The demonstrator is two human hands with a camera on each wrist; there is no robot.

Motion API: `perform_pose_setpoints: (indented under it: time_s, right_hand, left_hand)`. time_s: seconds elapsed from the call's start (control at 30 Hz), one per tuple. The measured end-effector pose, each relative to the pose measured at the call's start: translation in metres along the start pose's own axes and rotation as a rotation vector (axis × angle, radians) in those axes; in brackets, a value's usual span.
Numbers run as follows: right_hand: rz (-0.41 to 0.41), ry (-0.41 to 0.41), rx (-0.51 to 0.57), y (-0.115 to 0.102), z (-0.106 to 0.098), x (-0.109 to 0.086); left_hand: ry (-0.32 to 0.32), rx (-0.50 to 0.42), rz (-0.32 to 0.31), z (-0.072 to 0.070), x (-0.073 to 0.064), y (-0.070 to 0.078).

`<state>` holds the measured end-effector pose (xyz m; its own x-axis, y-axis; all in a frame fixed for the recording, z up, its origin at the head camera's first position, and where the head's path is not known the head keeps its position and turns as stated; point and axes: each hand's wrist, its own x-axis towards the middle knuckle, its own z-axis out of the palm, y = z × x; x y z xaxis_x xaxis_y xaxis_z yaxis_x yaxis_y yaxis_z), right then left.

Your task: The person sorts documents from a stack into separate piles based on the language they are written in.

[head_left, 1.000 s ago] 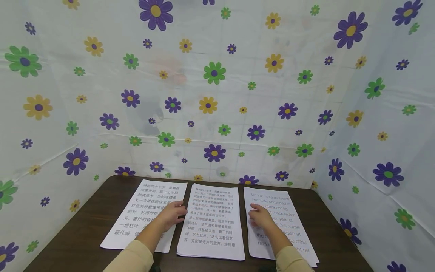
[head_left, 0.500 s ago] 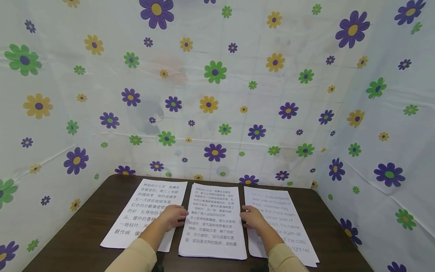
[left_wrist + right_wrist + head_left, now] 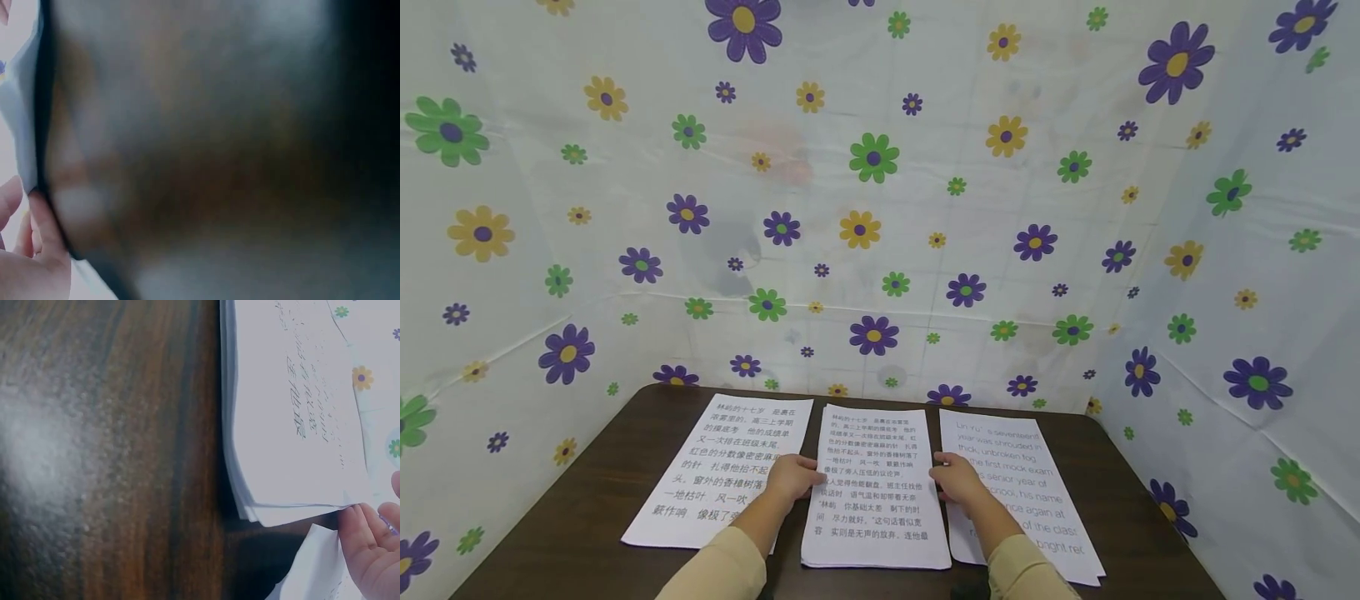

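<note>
On the table lie three groups of printed pages. My left hand (image 3: 793,477) is at the left edge of the middle paper stack (image 3: 872,492), with its thumb over the margin. My right hand (image 3: 957,479) holds the opposite edge, its fingertips at the paper in the right wrist view. The stack (image 3: 287,462) shows several layered sheets along its near edge there. A left fingertip meets the edge of a sheet (image 3: 25,150) in the left wrist view, which is largely blurred. The undersides of the fingers are hidden by paper in the head view.
Pages with larger Chinese print (image 3: 730,433) lie to the left, partly under the left forearm. English pages (image 3: 1000,450) lie on the right, beneath the right forearm. The dark wooden table (image 3: 587,500) is enclosed by a flowered curtain (image 3: 880,250).
My right hand has come left from the English pages to the middle stack's edge. My left hand has shifted right onto the other edge. The stack's near end has slid slightly right.
</note>
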<state>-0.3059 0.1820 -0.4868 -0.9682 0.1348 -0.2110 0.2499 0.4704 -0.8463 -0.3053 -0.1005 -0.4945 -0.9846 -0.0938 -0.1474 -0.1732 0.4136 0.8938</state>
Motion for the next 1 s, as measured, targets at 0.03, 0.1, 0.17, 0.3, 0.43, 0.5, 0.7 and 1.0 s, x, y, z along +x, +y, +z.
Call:
perform_pose_setpoints:
  time_s: [0.03,0.1,0.17,0.3,0.43,0.5,0.7,1.0]
  right_hand:
    - [-0.001,0.003,-0.006,0.001,0.0,0.001]
    - [-0.006,0.017,-0.024,0.003,0.001,0.002]
    - [-0.005,0.046,-0.052,0.006,0.003,0.003]
    - [-0.031,0.122,-0.14,0.01,0.006,0.002]
    - [-0.062,0.169,-0.189,0.01,0.01,-0.001]
    - [-0.057,0.178,-0.178,0.01,0.012,-0.002]
    - [-0.051,0.199,-0.163,0.009,0.015,0.001]
    - [-0.052,0.205,-0.133,0.009,0.017,-0.002]
  left_hand:
    - [0.015,0.008,0.006,0.001,0.0,-0.001]
    - [0.034,0.016,0.011,0.001,0.0,-0.002]
    - [0.047,0.018,0.008,0.001,0.001,-0.003]
    - [0.054,0.025,0.008,0.002,-0.001,-0.002]
    - [0.06,0.044,0.015,0.003,-0.003,-0.001]
    - [0.067,0.039,0.012,0.003,-0.003,-0.001]
    - [0.089,0.018,0.01,0.002,-0.003,-0.002]
    - [0.142,0.08,0.038,0.0,-0.003,0.002]
